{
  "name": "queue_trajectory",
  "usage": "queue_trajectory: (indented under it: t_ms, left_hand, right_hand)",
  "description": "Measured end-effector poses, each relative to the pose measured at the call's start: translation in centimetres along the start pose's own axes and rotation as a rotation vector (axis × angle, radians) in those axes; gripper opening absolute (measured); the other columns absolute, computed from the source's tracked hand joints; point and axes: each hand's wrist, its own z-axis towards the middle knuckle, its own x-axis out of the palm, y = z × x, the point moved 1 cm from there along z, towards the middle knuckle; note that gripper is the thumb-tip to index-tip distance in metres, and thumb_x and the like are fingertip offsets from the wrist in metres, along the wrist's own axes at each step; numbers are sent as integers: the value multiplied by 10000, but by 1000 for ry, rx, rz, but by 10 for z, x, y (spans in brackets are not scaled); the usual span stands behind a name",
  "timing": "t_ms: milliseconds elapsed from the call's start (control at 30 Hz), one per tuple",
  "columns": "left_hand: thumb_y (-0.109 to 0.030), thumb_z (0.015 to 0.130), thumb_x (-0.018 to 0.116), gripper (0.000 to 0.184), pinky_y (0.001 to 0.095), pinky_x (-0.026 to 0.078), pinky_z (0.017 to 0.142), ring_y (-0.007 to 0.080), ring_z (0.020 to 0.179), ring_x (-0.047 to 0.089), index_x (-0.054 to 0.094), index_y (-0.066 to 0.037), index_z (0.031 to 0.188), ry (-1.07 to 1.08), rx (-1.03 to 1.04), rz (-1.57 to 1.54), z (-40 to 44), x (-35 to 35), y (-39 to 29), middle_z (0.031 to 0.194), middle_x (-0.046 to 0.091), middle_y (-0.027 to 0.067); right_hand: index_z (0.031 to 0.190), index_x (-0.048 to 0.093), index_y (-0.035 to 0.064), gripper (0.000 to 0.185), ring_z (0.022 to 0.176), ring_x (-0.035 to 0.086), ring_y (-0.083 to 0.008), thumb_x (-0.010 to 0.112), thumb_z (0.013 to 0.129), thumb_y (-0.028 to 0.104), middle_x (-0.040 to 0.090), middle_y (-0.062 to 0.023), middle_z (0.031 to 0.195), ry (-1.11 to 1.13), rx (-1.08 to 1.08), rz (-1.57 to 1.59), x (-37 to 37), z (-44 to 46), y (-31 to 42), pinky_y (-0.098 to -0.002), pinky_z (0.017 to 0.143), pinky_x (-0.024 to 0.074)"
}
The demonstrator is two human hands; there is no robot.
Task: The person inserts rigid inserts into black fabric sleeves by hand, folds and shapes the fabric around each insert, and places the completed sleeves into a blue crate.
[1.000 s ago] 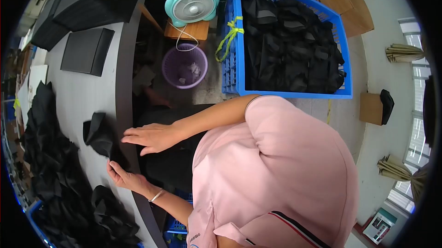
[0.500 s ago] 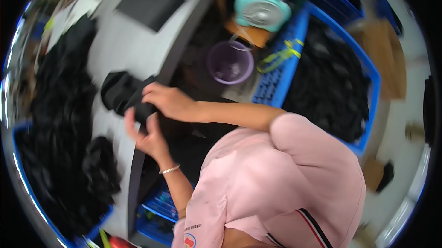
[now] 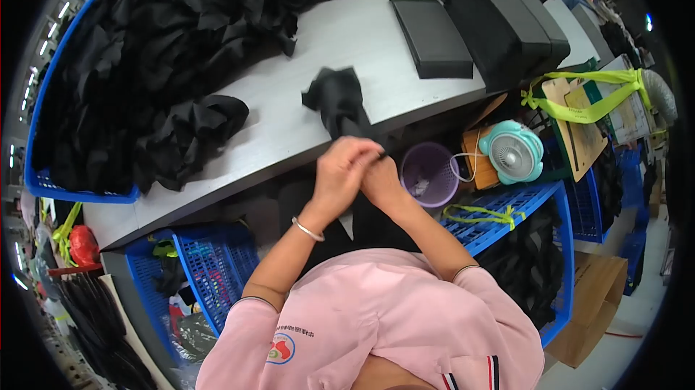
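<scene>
Left hand (image 3: 338, 176) and right hand (image 3: 383, 186) together, clamped on near end of black cloth (image 3: 339, 97) at edge of table (image 3: 269, 142); loosened pinch could let piece slide off, limp folds could twist.

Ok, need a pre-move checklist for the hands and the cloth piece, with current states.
1. Both hands at the black cloth piece: ok, left hand and right hand meet at its near end.
2. Firm grip: cannot tell, the hands hide the contact.
3. Cloth piece flat: not ok, it is crumpled.
4. Separate from the cloth pile: ok, bare table between.
5. Bracelet clear of the cloth piece: ok, on the left wrist.
</scene>
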Motion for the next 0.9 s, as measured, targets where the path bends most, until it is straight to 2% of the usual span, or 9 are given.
queue_trajectory:
  t_ms: [67, 267, 333, 367, 467, 600, 733, 800, 900]
  left_hand:
    - [-17, 863, 662, 87, 294, 513, 715, 207, 787, 645, 694, -14, 944, 74, 207, 169, -9, 7, -7, 869, 670, 79]
    - [-32, 893, 663, 67, 268, 504, 712, 158, 795, 634, 703, -21, 946, 229, -93, -222, -56, 21, -27, 857, 667, 56]
    - [-37, 895, 662, 70, 283, 508, 731, 176, 814, 633, 707, -30, 948, 373, -18, -203, -76, 34, -30, 870, 669, 69]
    - [-34, 892, 660, 57, 306, 509, 776, 204, 852, 629, 705, -27, 926, 370, -152, -237, -81, 35, -30, 887, 675, 64]
    - [-84, 881, 676, 191, 356, 478, 909, 274, 1039, 608, 680, -26, 1063, 110, 154, -72, -63, 20, -23, 1092, 660, 112]
    - [-305, 914, 660, 589, 428, 314, 1124, 352, 1396, 352, 487, -13, 1395, -28, 37, 117, -25, -5, -4, 1518, 345, 210]
    - [-318, 937, 633, 586, 360, 399, 1040, 296, 1228, 533, 460, -47, 1426, 119, -52, -105, -6, -22, -4, 1342, 541, 181]
    - [-289, 920, 661, 581, 296, 433, 900, 164, 982, 536, 469, -81, 1427, 154, -309, -412, 5, -36, -3, 1085, 570, 86]
    - [-289, 857, 696, 651, 333, 384, 1014, 217, 1191, 489, 471, -77, 1430, -47, -35, -140, -10, -26, -21, 1376, 434, 131]
  right_hand:
    - [919, 615, 71, 148, 897, 633, -265, 623, 841, 196, 617, -128, 948, -140, -84, 468, 17, 1, -22, -361, 761, 508]
    - [963, 605, 64, 166, 925, 621, -251, 614, 863, 195, 612, -117, 976, -105, 236, 1655, 4, 27, -32, -354, 789, 498]
    - [977, 601, 61, 172, 935, 617, -246, 611, 870, 195, 610, -113, 986, -121, 266, 1954, -5, 36, -29, -351, 799, 495]
    - [985, 600, 60, 175, 939, 615, -244, 609, 873, 195, 609, -111, 990, -125, 267, 2023, -10, 37, -26, -350, 803, 493]
    - [1007, 595, 56, 185, 953, 609, -237, 604, 884, 195, 607, -106, 1004, -128, 274, 2138, -16, 36, -20, -346, 817, 488]
    - [1036, 588, 52, 198, 972, 601, -227, 598, 899, 195, 604, -99, 1023, -98, 301, 2200, -14, 25, -13, -341, 836, 481]
    - [1065, 581, 47, 212, 990, 594, -218, 591, 913, 194, 600, -92, 1042, -77, 347, 2204, -14, 3, -6, -336, 854, 474]
    - [1080, 578, 44, 219, 1000, 590, -213, 588, 920, 194, 599, -88, 1052, -88, 370, 2205, -15, -2, -5, -333, 863, 471]
    - [1102, 573, 41, 229, 1014, 584, -206, 583, 931, 194, 596, -83, 1066, -140, 375, 2201, -23, 12, -9, -329, 877, 465]
